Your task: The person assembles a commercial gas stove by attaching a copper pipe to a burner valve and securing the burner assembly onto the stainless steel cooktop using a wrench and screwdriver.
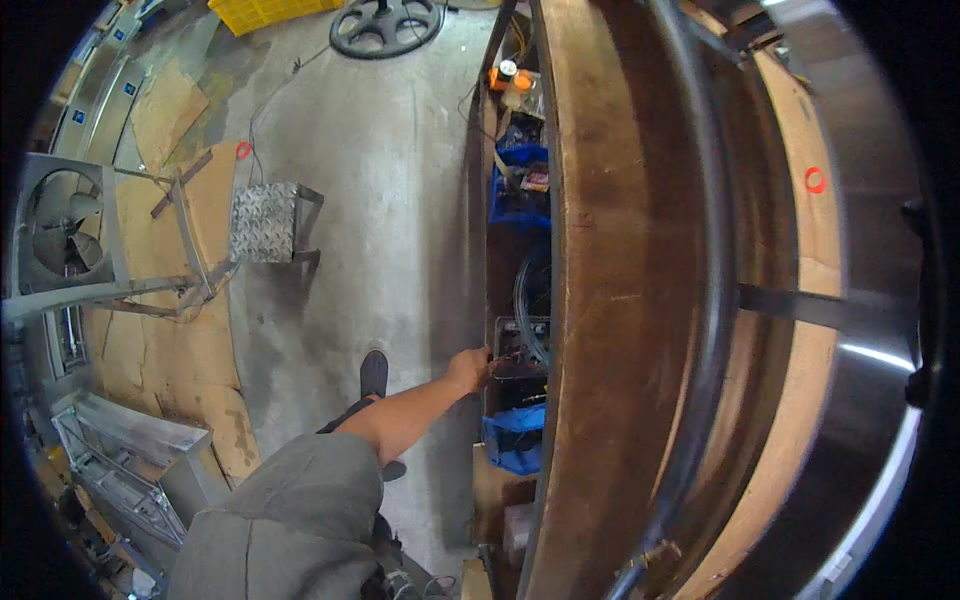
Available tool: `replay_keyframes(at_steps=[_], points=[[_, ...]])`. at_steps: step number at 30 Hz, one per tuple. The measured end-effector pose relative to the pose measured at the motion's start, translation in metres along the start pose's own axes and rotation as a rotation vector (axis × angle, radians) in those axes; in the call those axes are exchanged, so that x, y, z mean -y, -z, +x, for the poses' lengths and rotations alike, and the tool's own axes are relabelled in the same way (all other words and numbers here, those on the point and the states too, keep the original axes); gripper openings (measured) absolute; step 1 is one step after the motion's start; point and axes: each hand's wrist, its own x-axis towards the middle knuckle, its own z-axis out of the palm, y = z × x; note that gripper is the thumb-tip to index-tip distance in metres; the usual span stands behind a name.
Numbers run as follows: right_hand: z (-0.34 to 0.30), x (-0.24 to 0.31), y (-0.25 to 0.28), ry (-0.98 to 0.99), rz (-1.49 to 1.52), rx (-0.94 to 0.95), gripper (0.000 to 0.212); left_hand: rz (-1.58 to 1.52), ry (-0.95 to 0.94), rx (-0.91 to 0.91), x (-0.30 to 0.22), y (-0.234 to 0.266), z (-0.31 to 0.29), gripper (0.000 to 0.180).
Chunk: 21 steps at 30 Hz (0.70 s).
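My left hand [466, 371] reaches across from the lower left, the arm in a grey sleeve, to the shelf under the workbench. Its fingers are closed at the near edge of a grey bin [520, 373]. What they hold is too small and dark to name. Small tools or parts with reddish bits lie in the bin. Beside it stands a coil of dark cable [535, 305], partly hidden by the bench top. A blue bin [513, 440] sits just nearer than the hand. My right hand is out of view.
The brown workbench [610, 300] carries a long dark pipe [712, 250] and a red ring [815, 180]. A tread-plate step [265, 222] stands on the concrete floor. A fan [68, 222] and metal frames are at left on cardboard. A black wheel-shaped base [386, 28] lies ahead.
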Motion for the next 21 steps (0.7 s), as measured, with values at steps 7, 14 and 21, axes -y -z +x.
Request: replay_keyframes(at_steps=[7, 14, 21], points=[[-0.004, -0.017, -0.012, -0.044, 0.093, -0.129, 0.042, 0.137, -0.193, -0.064, -0.057, 0.088, -0.104, 0.031], [0.014, -0.002, -0.035, 0.111, 0.052, -0.125, 0.017, 0.419, -0.333, -0.328, -0.11, 0.255, -0.3, 0.034], [-0.024, 0.066, -0.003, 0.483, 0.628, 0.001, 0.046, 0.843, -0.896, -0.513, -0.27, 0.401, -0.538, 0.029]])
